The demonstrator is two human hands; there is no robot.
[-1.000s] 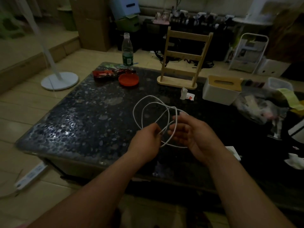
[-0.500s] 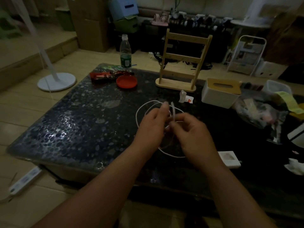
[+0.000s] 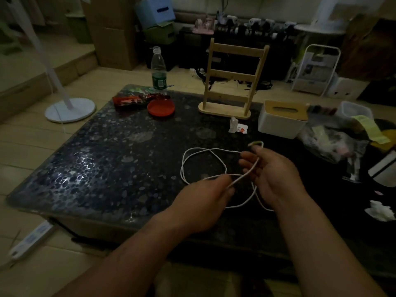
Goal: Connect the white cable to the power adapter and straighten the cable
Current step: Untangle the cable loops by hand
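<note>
Dark pebble-pattern table (image 3: 90, 168) fills the view, clutter along its far and right edges: wooden rack (image 3: 232, 82), white tissue box (image 3: 280, 123), red lid (image 3: 160, 107), plastic bottle (image 3: 158, 69), bagged items (image 3: 334, 142) at right

White cable (image 3: 203, 161) sits over the table's near-centre in loose overlapping loops. Compared with half a second ago the hands have pulled apart and the coil has opened out sideways; a second ago it was a tighter bundle held upright between them. So the untangling is progressing, but the cable is far from straight

Right hand (image 3: 276, 174) is part-curled, a strand running across its fingers (image 3: 248, 159), with a short bent end of cable poking up just past the fingertips. That looks like a plug end, too blurred to confirm. Left hand (image 3: 205, 198) pinches a strand near where the loops cross; fingers closed narrow on it

Power adapter: not visible now. Half a second ago a white block lay on the table just right of the right wrist; the right forearm likely covers that spot now

Judgement: connection not made yet. Next needs a free end isolated from the loops, then adapter picked up. Risk: pulling the ends apart while loops still cross could cinch a knot
</note>
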